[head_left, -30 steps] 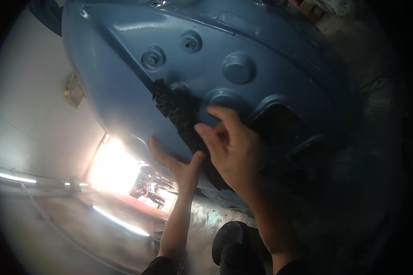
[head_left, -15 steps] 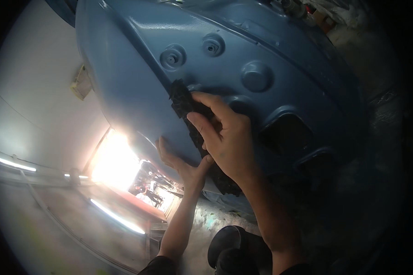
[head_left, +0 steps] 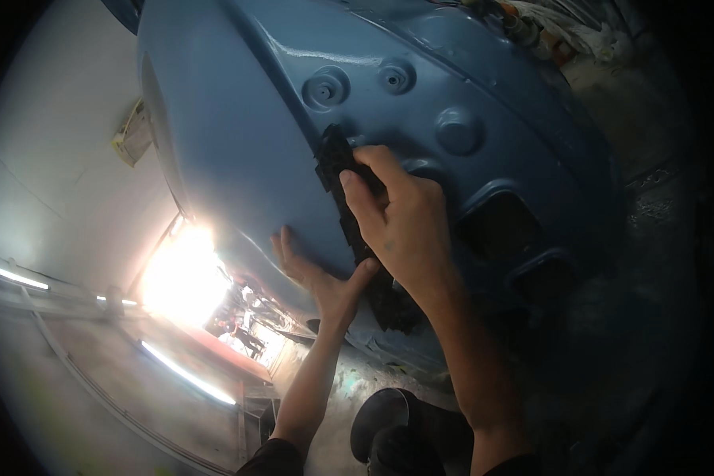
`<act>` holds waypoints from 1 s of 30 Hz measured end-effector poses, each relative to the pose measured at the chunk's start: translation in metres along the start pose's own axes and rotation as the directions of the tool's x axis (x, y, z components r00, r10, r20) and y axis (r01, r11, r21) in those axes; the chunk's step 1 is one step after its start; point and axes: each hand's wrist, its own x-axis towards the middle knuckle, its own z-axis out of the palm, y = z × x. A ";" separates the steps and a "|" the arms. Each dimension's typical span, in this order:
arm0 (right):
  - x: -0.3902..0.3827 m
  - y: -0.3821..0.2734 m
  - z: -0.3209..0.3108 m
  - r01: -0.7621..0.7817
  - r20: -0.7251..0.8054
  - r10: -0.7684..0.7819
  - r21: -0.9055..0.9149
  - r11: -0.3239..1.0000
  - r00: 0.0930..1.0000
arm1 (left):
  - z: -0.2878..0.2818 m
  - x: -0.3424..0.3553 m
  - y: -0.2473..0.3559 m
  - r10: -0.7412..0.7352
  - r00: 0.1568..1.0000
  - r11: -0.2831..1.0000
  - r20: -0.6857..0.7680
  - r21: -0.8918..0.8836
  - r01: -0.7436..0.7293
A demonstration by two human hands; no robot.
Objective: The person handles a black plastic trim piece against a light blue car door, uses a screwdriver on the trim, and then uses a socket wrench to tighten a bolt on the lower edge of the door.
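Note:
A blue-painted panel (head_left: 222, 151), apparently car bodywork with round bosses and a crease, fills the upper middle. Along the crease lies a long black strip-like bracket (head_left: 337, 163) with a jagged outline. My right hand (head_left: 408, 218) is closed on its upper half, with thumb and index finger on either side. Its other fingers are mostly hidden. To the left, my left hand (head_left: 321, 278) rests on the blue panel with fingers spread. Its thumb touches the bracket's lower part, whose far end reaches down beside my right wrist.
Two recessed bolts, one at upper middle (head_left: 324, 93), and dark openings (head_left: 504, 226) mark the panel. A bright doorway (head_left: 184, 278) and strip lights (head_left: 186, 371) are at left. Below is a black rounded object (head_left: 385, 424). Clutter lies at upper right.
The view has shifted slightly, so the panel and bracket sit further right and higher in the picture. Both hands keep nearly the same places on the bracket and panel.

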 end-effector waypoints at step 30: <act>0.020 -0.012 -0.012 -0.203 0.135 0.200 0.013 0.979 0.970 | 0.000 -0.008 0.007 -0.030 1.000 0.999 -0.004 0.031 0.030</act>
